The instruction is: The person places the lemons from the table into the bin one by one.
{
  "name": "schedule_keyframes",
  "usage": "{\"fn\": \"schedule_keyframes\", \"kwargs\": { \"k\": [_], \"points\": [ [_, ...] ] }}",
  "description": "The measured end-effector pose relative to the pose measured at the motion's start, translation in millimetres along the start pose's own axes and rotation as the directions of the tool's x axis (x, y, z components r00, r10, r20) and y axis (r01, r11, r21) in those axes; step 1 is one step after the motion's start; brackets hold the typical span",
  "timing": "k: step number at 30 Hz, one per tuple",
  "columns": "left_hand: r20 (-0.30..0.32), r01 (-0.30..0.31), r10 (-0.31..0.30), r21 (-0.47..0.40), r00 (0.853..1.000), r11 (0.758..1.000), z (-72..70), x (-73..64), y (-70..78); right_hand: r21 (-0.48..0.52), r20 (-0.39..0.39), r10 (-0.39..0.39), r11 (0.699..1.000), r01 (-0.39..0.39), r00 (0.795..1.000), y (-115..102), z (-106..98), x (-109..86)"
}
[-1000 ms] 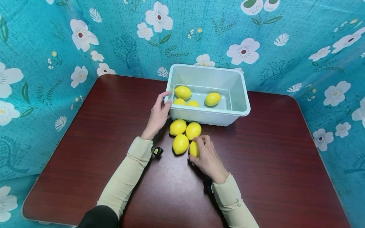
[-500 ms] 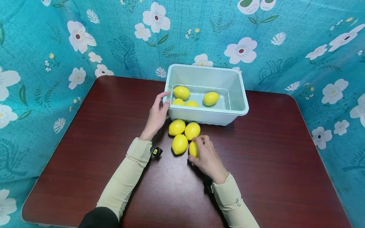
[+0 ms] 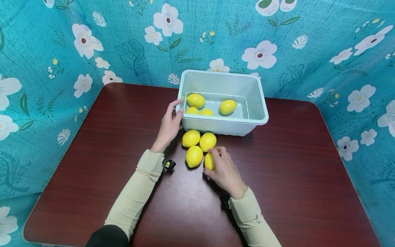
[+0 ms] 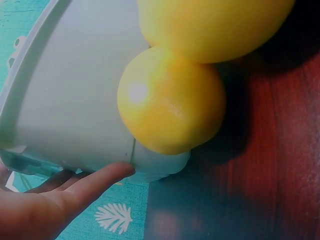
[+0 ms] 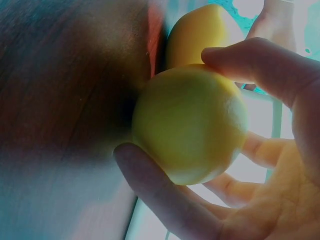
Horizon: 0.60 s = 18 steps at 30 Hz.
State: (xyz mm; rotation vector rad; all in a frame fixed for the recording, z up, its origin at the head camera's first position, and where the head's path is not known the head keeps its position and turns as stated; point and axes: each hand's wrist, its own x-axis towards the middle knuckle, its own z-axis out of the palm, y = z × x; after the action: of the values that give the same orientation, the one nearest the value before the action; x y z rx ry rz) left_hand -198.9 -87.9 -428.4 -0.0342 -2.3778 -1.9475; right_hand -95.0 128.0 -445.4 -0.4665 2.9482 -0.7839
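Note:
My right hand (image 3: 223, 169) holds a yellow lemon (image 3: 209, 161) on the table, thumb and fingers curved around it; the right wrist view shows the grip on this lemon (image 5: 190, 125) closely. Beside it, three more lemons sit in a cluster: one lemon (image 3: 194, 156) just left, another lemon (image 3: 208, 142) above, and a third lemon (image 3: 191, 138) at the bin's foot. My left hand (image 3: 169, 125) rests against the left front corner of a pale grey-green bin (image 3: 222, 127). In the left wrist view its fingers (image 4: 95, 187) are fairly straight along the bin wall.
Several lemons lie inside the bin, among them one lemon (image 3: 227, 107) near its middle; the front wall partly hides two. The dark red-brown table (image 3: 293, 164) extends to both sides. A blue flowered cloth (image 3: 132, 41) hangs behind its far edge.
The head view has shifted slightly, so everything sits a little further left. Both hands keep their places, the right around the same lemon and the left at the bin corner.

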Motion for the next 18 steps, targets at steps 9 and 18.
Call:
{"fn": "schedule_keyframes", "kwargs": {
  "k": [9, 18],
  "points": [
    [0.002, -0.003, 0.003, 0.004, 1.000, 1.000, -0.6, 0.0, -0.9, -0.009, -0.006, -0.007, 1.000, 0.007, 1.000, -0.1, -0.4, 0.1],
    [0.006, -0.006, 0.006, 0.008, 1.000, 1.000, -1.0, 0.3, -1.8, -0.024, -0.012, 0.006, 1.000, -0.006, 1.000, -0.1, -1.1, -0.2]
  ]
}}
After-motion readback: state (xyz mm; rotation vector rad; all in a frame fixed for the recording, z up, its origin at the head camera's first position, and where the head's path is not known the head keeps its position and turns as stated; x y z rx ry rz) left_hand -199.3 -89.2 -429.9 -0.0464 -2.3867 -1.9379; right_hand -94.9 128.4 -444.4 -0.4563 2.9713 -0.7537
